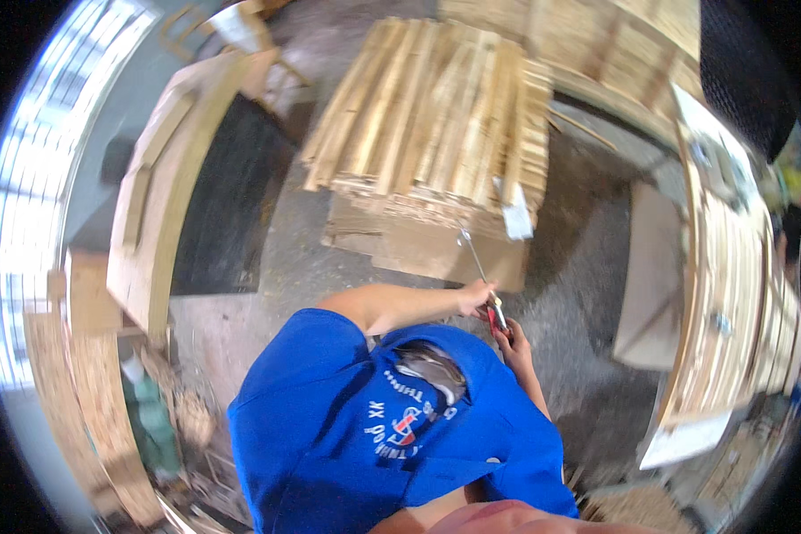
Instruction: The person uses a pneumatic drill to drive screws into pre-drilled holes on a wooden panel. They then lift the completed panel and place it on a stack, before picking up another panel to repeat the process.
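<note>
My left hand (477, 298) reaches in front of my chest, its fingers closed around the upper part of a hand tool with a red-and-black handle (496, 315). A long, thin metal shaft (477, 259) runs from it toward the wood stack and ends in a small shiny tip; the tool's exact kind is unclear. Lower down, my right hand (514, 345) is closed on the handle's near end. Beyond the shaft tip stands a large stack of wooden strips (418, 116), with a white paper tag (516, 218) hanging at its near right corner.
A pale wooden panel (173, 191) with a batten stands at the left, before a bright window (36, 196). On the right, more strips (725, 311) lie on a bench. Wooden panels (587, 44) fill the back right. Grey concrete floor (578, 294) surrounds the stack.
</note>
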{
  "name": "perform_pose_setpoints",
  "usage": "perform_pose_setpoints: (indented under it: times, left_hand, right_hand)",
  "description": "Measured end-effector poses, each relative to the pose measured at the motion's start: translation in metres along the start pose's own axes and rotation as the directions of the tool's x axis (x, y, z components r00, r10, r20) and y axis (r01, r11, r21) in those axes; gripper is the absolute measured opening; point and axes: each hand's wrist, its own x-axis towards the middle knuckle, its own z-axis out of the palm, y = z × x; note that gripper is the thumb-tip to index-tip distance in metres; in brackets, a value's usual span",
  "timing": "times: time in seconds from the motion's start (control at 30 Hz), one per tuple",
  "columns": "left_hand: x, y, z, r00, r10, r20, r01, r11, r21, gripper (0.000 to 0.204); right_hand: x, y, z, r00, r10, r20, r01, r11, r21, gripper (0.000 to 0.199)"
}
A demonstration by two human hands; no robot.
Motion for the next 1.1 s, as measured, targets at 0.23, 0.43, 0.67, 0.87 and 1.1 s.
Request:
perform_pose_setpoints:
  times: [0.23,0.43,0.67,0.87,1.1]
  left_hand:
    - [-0.059,0.022,-0.031,0.874,0.367,-0.32,-0.427,0.893,-0.143,0.029]
    - [-0.102,-0.027,-0.044,0.657,0.441,-0.612,-0.668,0.716,-0.202,0.05]
    - [-0.151,-0.096,-0.098,0.352,0.426,-0.834,-0.797,0.603,-0.028,0.041]
    - [-0.239,-0.097,-0.285,-0.143,0.158,-0.977,-0.817,0.538,0.206,0.031]
    - [-0.414,-0.064,-0.488,-0.114,-0.185,-0.976,-0.992,-0.022,0.12,0.035]
  right_hand:
    - [0.052,-0.075,0.012,0.969,-0.112,0.218,0.181,0.928,-0.325,0.033]
    - [0.039,-0.116,0.07,0.869,-0.285,0.405,0.452,0.792,-0.412,0.041]
    - [-0.003,-0.107,0.161,0.86,-0.255,0.441,0.452,0.784,-0.427,0.034]
    - [-0.024,-0.101,0.194,0.924,-0.168,0.344,0.31,0.856,-0.414,0.03]
    - [0.003,-0.005,0.211,0.952,-0.057,-0.3,0.018,0.991,-0.131,0.033]
